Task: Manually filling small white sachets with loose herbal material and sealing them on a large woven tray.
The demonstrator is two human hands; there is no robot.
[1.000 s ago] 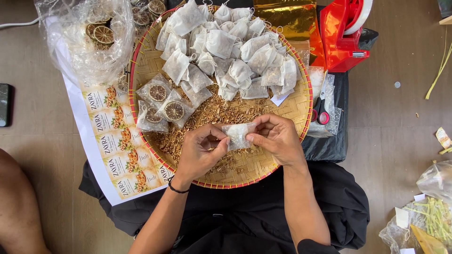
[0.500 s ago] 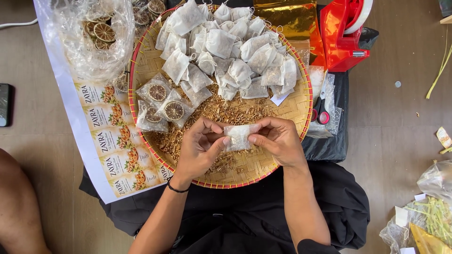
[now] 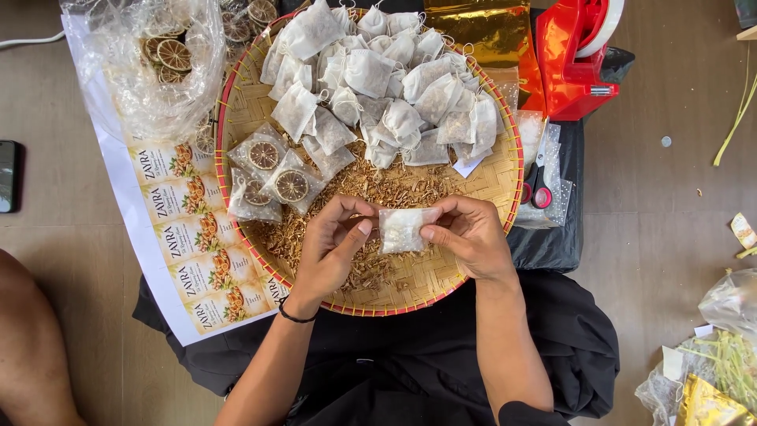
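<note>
Hands, left hand (image 3: 335,248) and right hand (image 3: 467,237), pinched a small white pouch (image 3: 402,229) over the woven tray (image 3: 505,177); level holding probably prevented spills.

Far left of the left hand (image 3: 335,248) a dark phone (image 3: 7,175) cut by the edge, above the right hand (image 3: 465,237) a red tape dispenser (image 3: 579,55) cropped at top, small bag (image 3: 402,229) contents too fine to tell, scissors (image 3: 536,185) partly under clear film.

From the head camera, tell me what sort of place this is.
Likely a home packing spot on a wooden floor: woven tray piled with filled sachets, a sheet of labels, a red tape dispenser.
</note>
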